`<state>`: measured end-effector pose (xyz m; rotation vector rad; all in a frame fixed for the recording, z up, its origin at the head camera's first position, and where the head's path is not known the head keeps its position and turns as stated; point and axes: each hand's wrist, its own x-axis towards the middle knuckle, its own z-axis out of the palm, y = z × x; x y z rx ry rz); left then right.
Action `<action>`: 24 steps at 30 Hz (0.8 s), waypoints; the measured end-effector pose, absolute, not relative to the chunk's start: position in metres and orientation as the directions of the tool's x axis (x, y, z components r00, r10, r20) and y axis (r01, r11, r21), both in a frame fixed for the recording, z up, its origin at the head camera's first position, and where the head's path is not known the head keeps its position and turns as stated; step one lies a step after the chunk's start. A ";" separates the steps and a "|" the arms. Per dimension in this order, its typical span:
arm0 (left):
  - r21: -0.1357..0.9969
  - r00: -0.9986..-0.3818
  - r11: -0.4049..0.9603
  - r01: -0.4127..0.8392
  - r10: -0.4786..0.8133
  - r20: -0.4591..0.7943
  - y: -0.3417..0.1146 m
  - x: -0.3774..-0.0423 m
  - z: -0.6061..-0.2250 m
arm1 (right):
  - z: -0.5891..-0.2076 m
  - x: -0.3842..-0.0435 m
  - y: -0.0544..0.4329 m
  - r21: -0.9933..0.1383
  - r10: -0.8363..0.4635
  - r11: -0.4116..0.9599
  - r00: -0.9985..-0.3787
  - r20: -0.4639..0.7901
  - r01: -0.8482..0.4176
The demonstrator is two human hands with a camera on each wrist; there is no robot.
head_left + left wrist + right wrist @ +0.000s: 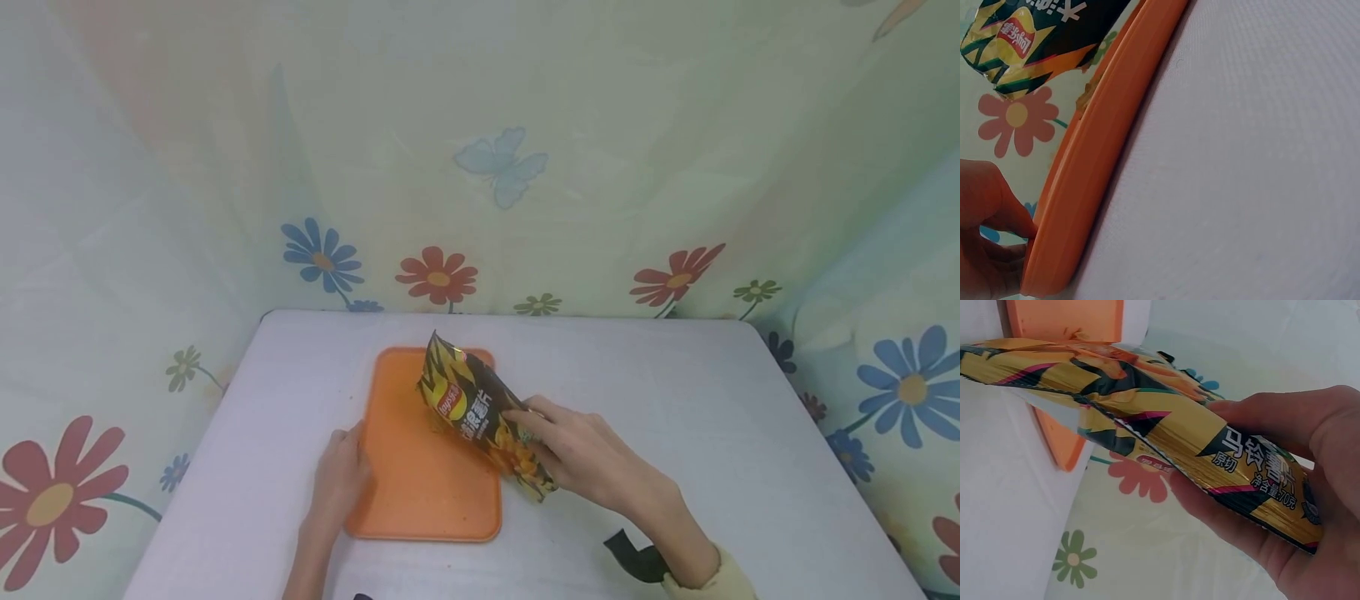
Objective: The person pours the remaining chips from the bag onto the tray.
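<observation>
A black and yellow bag of potato chips (pixel 480 408) slants across the right part of an orange tray (pixel 420 500). My right hand (pixel 588 450) grips the bag's lower right end; in the right wrist view the thumb lies on one side of the bag (pixel 1166 431) and fingers on the other. At the tray's left edge, my left hand (pixel 341 471) pinches the rim, with thumb and fingers around it in the left wrist view. Below the bag's far end, some golden chips (pixel 1087 94) show just above the tray's side (pixel 1110 137). The bag's mouth is not plainly seen.
The tray lies on a white-covered table (pixel 637 375). A black strap-like piece (pixel 636 560) is beside my right wrist. Behind the table and at its sides hangs a pale cloth (pixel 375 167) printed with flowers and a butterfly.
</observation>
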<state>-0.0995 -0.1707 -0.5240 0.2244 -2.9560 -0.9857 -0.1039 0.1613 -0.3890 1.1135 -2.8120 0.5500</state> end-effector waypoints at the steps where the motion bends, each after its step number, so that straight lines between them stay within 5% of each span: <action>1: 0.595 -0.990 0.794 -0.127 -0.141 -0.024 -0.171 -0.100 -0.524 | -0.389 -0.104 0.161 -0.299 -0.650 0.672 -0.733 0.200 -0.677; 24: 0.605 -0.992 0.790 -0.101 -0.129 0.002 -0.170 -0.098 -0.525 | -0.392 -0.101 0.157 -0.271 -0.652 0.632 -0.687 0.321 -0.726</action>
